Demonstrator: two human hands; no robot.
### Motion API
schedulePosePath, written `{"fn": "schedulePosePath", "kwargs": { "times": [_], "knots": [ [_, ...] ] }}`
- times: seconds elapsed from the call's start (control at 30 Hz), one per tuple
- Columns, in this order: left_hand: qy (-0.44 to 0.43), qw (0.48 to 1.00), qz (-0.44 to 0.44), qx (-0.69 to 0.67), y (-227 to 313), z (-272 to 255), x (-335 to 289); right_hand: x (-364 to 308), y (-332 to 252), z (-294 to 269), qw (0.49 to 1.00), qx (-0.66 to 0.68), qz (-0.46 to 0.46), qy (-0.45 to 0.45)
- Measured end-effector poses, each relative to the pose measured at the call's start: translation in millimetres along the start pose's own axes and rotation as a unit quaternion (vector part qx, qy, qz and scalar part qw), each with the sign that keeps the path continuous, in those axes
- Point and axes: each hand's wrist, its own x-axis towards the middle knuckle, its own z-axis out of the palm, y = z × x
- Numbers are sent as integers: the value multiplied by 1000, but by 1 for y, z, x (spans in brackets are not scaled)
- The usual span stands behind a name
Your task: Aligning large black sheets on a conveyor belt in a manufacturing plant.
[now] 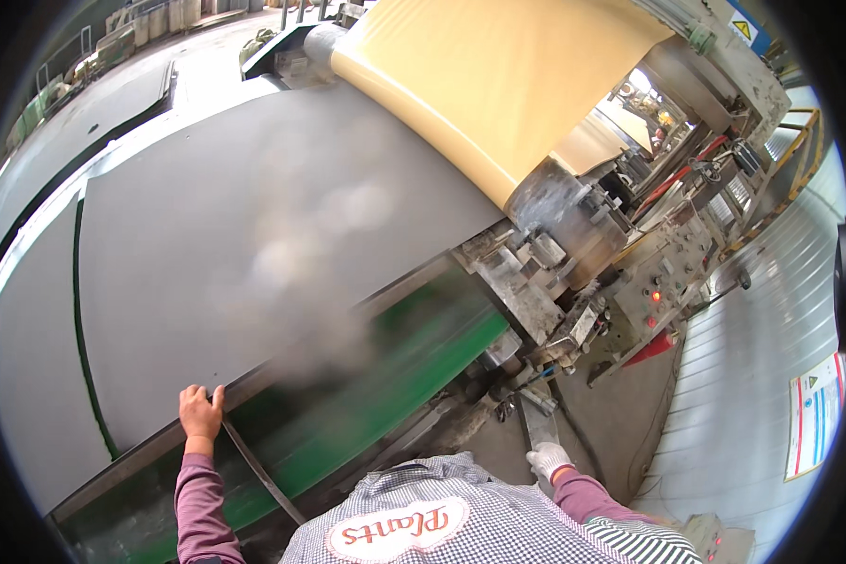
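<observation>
My bare left hand [200, 411] is at the near edge of a wide grey sheet [207, 235], its fingers curled over the dark side rail [249, 383] and its thumb apart. The sheet lies flat on a green conveyor belt [404, 381]. In a white knitted glove, my right hand [548, 459] is closed on the lower end of a flat grey metal blade [540, 425], low beside the machine frame. Just how the glove's fingers wrap the blade is partly hidden. Beyond the sheet, a yellow-tan web [498, 85] runs over a large roller at the machine.
Another grey sheet [28, 357] lies to the left, past a narrow gap. A control panel [663, 282] with lit red lamps and a red cone-shaped part [650, 348] are at the right. A corrugated wall [752, 357] stands behind them. Pale blurred smudges cover mid-view.
</observation>
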Motion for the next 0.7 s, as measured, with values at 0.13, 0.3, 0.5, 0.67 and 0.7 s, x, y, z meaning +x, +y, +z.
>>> {"fn": "schedulePosePath", "kwargs": {
  "times": [0.13,0.3,0.5,0.67,0.7],
  "knots": [
    [1,1000,31,2,58,14,17,38,15,22,992,-92,-83,-8],
    [-9,999,31,10,110,23,22,41,-22,2,998,44,-46,10],
    [17,978,49,-202,115,11,49,55,-23,-38,951,-6,-229,208],
    [-108,943,-316,-2,-80,-53,21,27,-166,-125,925,175,-250,228],
    [-158,913,-375,14,-99,-56,16,15,-200,-138,880,200,-340,265]
  ]
}}
